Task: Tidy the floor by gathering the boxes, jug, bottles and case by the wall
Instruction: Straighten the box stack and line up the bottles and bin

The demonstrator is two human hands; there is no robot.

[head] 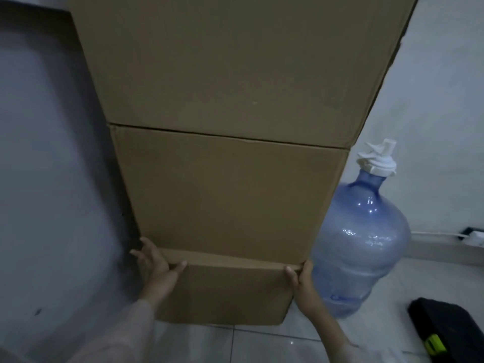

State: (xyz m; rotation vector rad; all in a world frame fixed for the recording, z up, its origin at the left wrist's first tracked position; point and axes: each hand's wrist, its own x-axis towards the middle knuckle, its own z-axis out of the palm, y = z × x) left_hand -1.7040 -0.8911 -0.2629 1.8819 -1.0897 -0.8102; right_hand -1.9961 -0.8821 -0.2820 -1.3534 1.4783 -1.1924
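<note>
Item: stack of three plain brown corrugated cardboard boxes, standing on a pale glossy tiled floor (262,344) against a grey-white wall (442,100).

Bottom cardboard box (225,292): the smallest face in view, unmarked, its top front edge sitting under the overhang of the box above.

Middle cardboard box (230,195): wider, matt brown, no print or tape visible, a slightly wavy seam along its upper edge.

Top cardboard box (235,61): the largest face in view (wide-angle lens, so true sizes cannot be judged); its upper part runs out of frame.

Left hand (154,263): on the bottom box's upper left corner, fingers spread along the side face, thumb laid over the front top edge. A wide, flat clasp, pressing rather than pinching.

Right hand (301,276): on the upper right corner, thumb over the front edge, palm against the side; its fingers are hidden behind the corner. A pale long sleeve (125,334) covers the left forearm.

Adjacent: large translucent blue plastic water jug (358,247) with a white pump cap (377,158), upright on the floor just right of the stack, close to the right hand.

Lower right: black case with a yellow-green latch (445,331), on the floor, partly cut off by the frame.

Far right along the wall's base: a white cable and plug (471,237), blurred.
</note>
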